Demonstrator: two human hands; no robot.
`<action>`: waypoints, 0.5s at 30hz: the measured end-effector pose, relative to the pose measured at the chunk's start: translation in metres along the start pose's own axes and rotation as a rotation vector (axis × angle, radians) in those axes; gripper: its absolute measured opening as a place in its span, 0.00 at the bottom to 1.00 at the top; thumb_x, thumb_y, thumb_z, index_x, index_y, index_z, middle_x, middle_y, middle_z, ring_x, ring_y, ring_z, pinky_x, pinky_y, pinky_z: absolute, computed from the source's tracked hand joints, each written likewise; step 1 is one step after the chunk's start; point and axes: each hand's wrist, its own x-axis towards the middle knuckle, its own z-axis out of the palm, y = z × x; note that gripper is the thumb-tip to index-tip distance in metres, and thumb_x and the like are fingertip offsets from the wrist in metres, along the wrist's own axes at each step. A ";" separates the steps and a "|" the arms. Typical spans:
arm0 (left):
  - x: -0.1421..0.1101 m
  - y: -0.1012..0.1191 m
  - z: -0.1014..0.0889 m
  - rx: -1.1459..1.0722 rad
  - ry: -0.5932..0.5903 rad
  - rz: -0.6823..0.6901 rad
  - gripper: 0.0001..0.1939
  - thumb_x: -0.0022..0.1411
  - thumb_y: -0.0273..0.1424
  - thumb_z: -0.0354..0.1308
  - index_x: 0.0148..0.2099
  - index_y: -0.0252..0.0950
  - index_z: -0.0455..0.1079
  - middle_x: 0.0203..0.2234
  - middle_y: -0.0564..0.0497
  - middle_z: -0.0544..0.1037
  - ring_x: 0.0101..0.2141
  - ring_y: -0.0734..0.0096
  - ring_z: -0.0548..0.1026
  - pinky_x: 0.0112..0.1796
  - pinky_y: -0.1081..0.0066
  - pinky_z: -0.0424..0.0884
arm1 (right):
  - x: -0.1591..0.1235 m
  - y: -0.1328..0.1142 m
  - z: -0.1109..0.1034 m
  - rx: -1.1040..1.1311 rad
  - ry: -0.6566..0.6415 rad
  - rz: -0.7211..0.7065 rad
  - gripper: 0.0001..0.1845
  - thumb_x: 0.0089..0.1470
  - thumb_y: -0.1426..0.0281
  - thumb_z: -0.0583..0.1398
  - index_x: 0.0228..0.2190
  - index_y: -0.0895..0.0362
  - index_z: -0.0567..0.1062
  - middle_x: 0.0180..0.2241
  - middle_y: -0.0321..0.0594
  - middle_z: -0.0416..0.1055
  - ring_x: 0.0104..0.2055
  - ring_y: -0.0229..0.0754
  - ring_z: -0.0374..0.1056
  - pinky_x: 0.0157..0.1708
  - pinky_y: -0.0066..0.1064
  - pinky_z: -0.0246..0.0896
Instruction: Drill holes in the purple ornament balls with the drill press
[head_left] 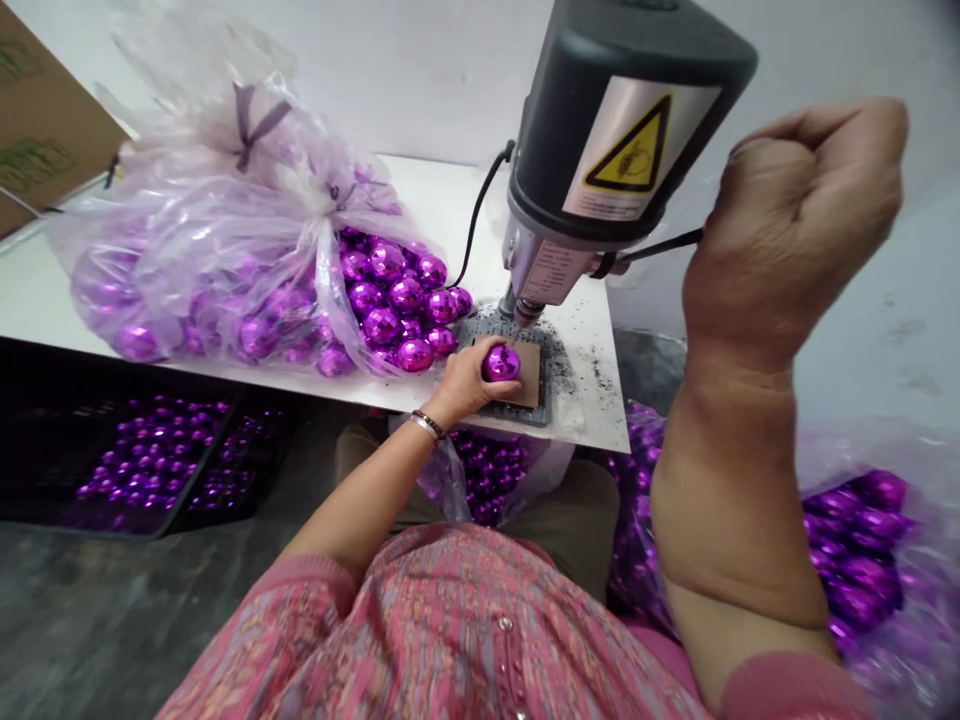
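My left hand (466,383) grips a shiny purple mirrored ball (501,363) between thumb and fingers. The ball sits over a brown board (529,378) on the grey base plate (547,408) of a small drill press (622,120). Just above the ball is the drill chuck (529,313); whether the bit touches the ball I cannot tell. Raised at the right, my right hand (799,220) is closed round the end of the press's feed lever (664,246). The lever's grip is hidden inside the fist.
Left of the press, a clear plastic bag (217,240) spills purple balls (390,290) onto the white table (30,320). Dark shavings (570,350) surround the base. Another bag of balls (491,470) hangs below the table edge, a further bag (862,540) stands right. A cardboard box (52,110) is far left.
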 end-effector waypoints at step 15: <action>-0.091 -0.002 -0.004 -0.126 -0.236 0.040 0.44 0.46 0.40 0.79 0.63 0.39 0.68 0.59 0.39 0.75 0.60 0.50 0.74 0.62 0.52 0.70 | 0.008 0.012 0.004 -0.005 -0.069 -0.035 0.15 0.62 0.76 0.49 0.40 0.66 0.75 0.37 0.42 0.67 0.37 0.26 0.57 0.49 0.24 0.53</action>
